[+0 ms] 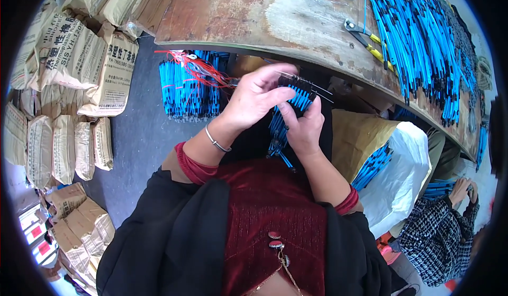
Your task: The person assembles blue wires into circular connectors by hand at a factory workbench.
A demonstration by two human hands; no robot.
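Note:
In front of my torso is a bundle of thin blue sticks (300,99) with black ends. Several thin dark rods (317,89) cross its upper end and stick out to the right. My right hand (306,129) is closed round the bundle's right side, thumb against the sticks. My left hand (254,100) is curled at the bundle's upper left, its thumb reaching across toward the sticks. Its fingertips are slightly blurred, and what lies between them is hidden. A tangle of red strands (203,68) lies just left of this hand, over a larger stack of blue sticks (188,92).
A worn wooden table (222,15) spans the far side, with yellow-handled pliers (368,41) and a big pile of blue sticks (418,37). At right stands a white-lined sack (405,169) with blue sticks inside. A co-worker's hands (462,191) are beyond it. Paper sacks (69,47) fill the left.

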